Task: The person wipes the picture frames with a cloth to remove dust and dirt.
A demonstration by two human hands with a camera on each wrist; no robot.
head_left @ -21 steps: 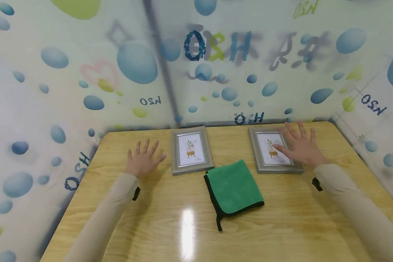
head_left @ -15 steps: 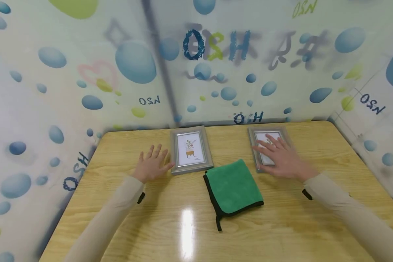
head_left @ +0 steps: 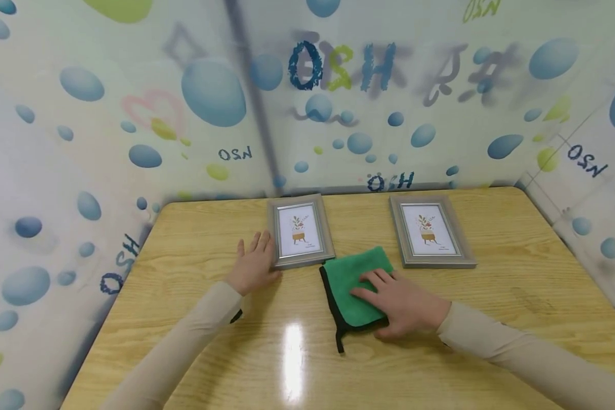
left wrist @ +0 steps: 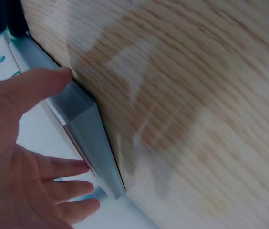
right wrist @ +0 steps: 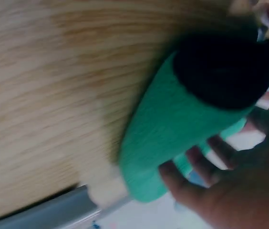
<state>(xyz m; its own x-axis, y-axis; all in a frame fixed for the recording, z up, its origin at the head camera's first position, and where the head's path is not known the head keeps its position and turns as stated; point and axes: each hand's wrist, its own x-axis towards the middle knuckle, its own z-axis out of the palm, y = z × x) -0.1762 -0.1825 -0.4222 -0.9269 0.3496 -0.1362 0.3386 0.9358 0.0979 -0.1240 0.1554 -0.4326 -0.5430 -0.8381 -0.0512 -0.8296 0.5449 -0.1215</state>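
A green cloth (head_left: 349,287) with a black border and a black hanging loop lies folded on the table, showing also in the right wrist view as a green cloth (right wrist: 172,129). Over its right part lies my right hand (head_left: 407,304), fingers spread and slightly bent on the fabric, thumb near the front edge. That corner of cloth is hidden under the palm. My left hand (head_left: 253,265) touches the lower left corner of a grey picture frame (head_left: 301,264). In the left wrist view, the thumb lies against the front edge and the straight fingers along the side.
A second grey picture frame (head_left: 438,264) with a similar plant picture lies at the back right. The wooden table (head_left: 210,353) meets a wall (head_left: 338,159) printed with blue and green drops. A bright reflection shows on the front tabletop.
My right hand has come from above the right picture frame left and nearer, down onto the cloth. My left hand has moved right to the left frame. The cloth and both frames look unmoved.
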